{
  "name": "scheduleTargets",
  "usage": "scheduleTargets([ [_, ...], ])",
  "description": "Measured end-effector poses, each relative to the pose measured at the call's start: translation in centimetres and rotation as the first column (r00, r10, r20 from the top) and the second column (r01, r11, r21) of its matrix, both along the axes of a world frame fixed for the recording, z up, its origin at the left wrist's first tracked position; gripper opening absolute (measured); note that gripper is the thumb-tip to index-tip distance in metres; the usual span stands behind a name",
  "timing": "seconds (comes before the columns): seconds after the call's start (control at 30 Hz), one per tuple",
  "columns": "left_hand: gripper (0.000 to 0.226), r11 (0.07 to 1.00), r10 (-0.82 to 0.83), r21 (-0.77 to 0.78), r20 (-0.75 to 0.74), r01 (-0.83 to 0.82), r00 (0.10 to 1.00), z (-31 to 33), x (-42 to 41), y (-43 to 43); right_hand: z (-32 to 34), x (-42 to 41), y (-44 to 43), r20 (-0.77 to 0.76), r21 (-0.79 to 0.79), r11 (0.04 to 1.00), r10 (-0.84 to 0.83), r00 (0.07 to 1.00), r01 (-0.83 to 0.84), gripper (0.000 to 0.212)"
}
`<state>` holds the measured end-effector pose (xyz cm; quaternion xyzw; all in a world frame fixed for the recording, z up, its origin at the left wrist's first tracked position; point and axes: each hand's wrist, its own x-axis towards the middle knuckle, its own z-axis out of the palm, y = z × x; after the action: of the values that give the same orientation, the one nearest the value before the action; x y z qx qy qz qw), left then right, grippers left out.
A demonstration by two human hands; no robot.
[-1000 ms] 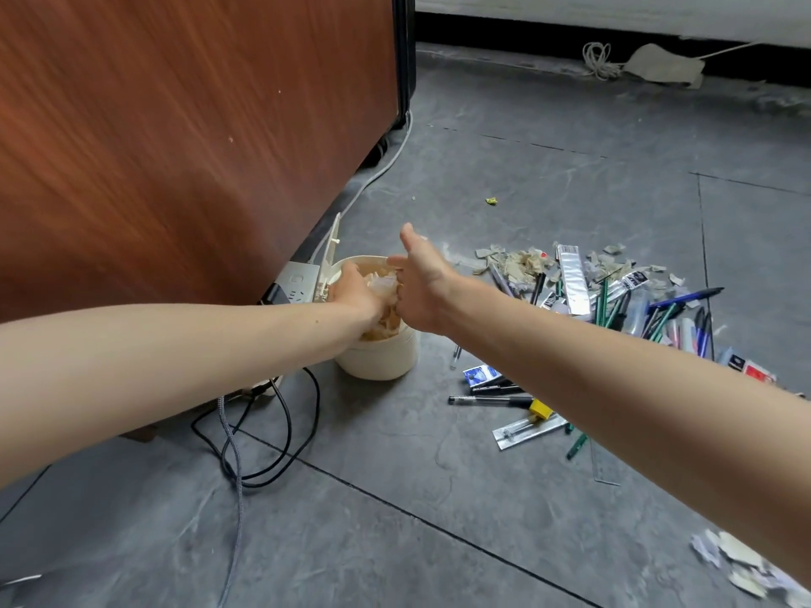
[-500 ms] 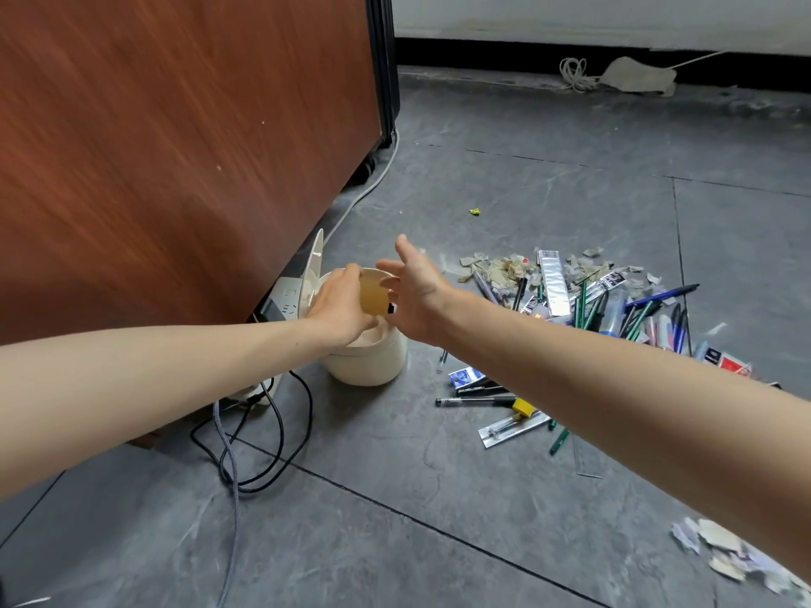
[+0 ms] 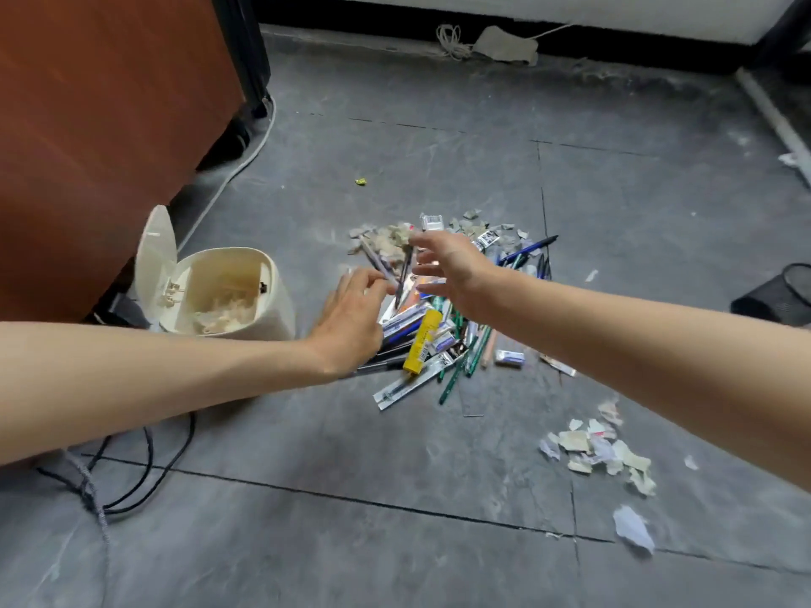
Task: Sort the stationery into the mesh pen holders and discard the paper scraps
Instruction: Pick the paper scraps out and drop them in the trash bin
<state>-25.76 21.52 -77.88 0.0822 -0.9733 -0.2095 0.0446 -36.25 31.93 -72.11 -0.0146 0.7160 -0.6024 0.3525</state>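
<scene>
We reach for the pens (image 3: 456,366) beside the bin (image 3: 281,320).
Right hand (image 3: 456,278) spreads loose above them to gather; left hand (image 3: 351,318) curls onto them, grip unclear.

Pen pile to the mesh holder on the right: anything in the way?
Nothing solid shows. Between the pen pile and the mesh holder there is bare floor with one small paper scrap on it. The holder seems to lie on its side, so it may need righting first.
</scene>
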Motion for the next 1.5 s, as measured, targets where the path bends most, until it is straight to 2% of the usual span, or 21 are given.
scheduleTargets([
  [0.1,0.046,0.927,-0.369,-0.054,0.063,0.372,0.927,-1.3,-2.1,4.7,-2.1,-1.2,8.1,-0.145,0.194,0.981,0.03,0.989,-0.001,0.031],
  [0.17,0.056,0.814,-0.57,-0.029,0.153,0.58,0.808,-2.1,-3.1,7.8,-4.4,-1.4,14.0,-0.261,0.368,0.93,0.105,0.96,-0.002,0.031],
  [0.23,0.062,0.682,-0.711,-0.008,0.227,0.731,0.666,-3.1,-3.9,10.6,-6.7,-1.2,19.5,-0.301,0.545,0.838,0.231,0.925,-0.032,0.035],
  [0.3,0.066,0.594,-0.772,-0.045,0.25,0.803,0.585,-4.2,-4.5,13.1,-8.6,-1.4,23.9,-0.239,0.693,0.709,0.401,0.884,-0.134,0.043],
  [0.33,0.069,0.581,-0.77,-0.048,0.291,0.813,0.568,-4.7,-4.8,14.1,-9.3,-1.7,25.4,-0.191,0.742,0.645,0.466,0.864,-0.183,0.046],
  [0.43,0.074,0.572,-0.72,-0.007,0.473,0.82,0.507,-6.1,-6.2,15.9,-11.2,-2.8,27.3,-0.141,0.815,0.548,0.503,0.853,-0.189,0.054],
  [0.53,0.077,0.529,-0.731,-0.031,0.491,0.848,0.473,-7.7,-7.0,16.8,-13.7,-2.6,27.5,-0.158,0.839,0.53,0.451,0.878,-0.121,0.06],
  [0.63,0.078,0.494,-0.733,-0.059,0.508,0.867,0.452,-10.0,-6.4,17.7,-15.8,0.3,27.8,-0.122,0.806,0.555,0.497,0.859,-0.206,0.067],
  [0.73,0.086,0.507,-0.789,-0.096,0.348,0.856,0.507,-11.8,-5.6,18.4,-15.9,3.8,28.7,-0.206,0.713,0.651,0.55,0.809,-0.26,0.067],
  [0.8,0.093,0.522,-0.793,-0.108,0.305,0.846,0.528,-12.6,-5.3,19.0,-15.5,5.3,29.9,-0.268,0.625,0.735,0.519,0.812,-0.263,0.065],
  [0.9,0.1,0.535,-0.791,-0.103,0.287,0.839,0.54,-13.2,-5.7,20.3,-16.0,5.2,32.7,-0.362,0.672,0.735,0.433,0.825,-0.091,0.07],
  [0.97,0.104,0.552,-0.78,-0.103,0.287,0.828,0.556,-13.3,-6.5,21.3,-16.2,4.0,34.7,-0.312,0.73,0.682,0.296,0.903,0.029,0.071],
  [1.0,0.107,0.563,-0.774,-0.104,0.282,0.82,0.567,-13.4,-6.8,21.8,-16.2,3.6,35.3,-0.255,0.733,0.679,0.233,0.938,0.031,0.068],
  [1.07,0.111,0.57,-0.774,-0.084,0.279,0.818,0.568,-13.6,-7.3,22.8,-15.5,3.6,35.9,-0.175,0.69,0.723,0.205,0.963,-0.028,0.065],
  [1.2,0.116,0.505,-0.823,-0.069,0.263,0.86,0.504,-13.6,-7.5,24.6,-14.3,6.5,35.7,-0.118,0.516,0.82,0.355,0.928,-0.248,0.071],
  [1.27,0.118,0.453,-0.862,-0.071,0.221,0.889,0.457,-13.7,-7.4,25.0,-14.3,8.1,35.9,-0.126,0.502,0.793,0.461,0.879,-0.344,0.089],
  [1.37,0.124,0.388,-0.896,-0.089,0.194,0.917,0.398,-13.6,-7.7,25.2,-14.8,9.7,37.2,-0.207,0.656,0.686,0.566,0.798,-0.316,0.112],
  [1.43,0.13,0.343,-0.914,-0.12,0.187,0.932,0.361,-13.6,-7.9,25.3,-14.9,10.1,37.3,-0.241,0.754,0.618,0.576,0.782,-0.223,0.11],
  [1.5,0.135,0.326,-0.923,-0.123,0.175,0.937,0.344,-13.4,-7.9,25.6,-14.8,9.8,36.7,-0.259,0.765,0.631,0.479,0.838,-0.124,0.095],
])
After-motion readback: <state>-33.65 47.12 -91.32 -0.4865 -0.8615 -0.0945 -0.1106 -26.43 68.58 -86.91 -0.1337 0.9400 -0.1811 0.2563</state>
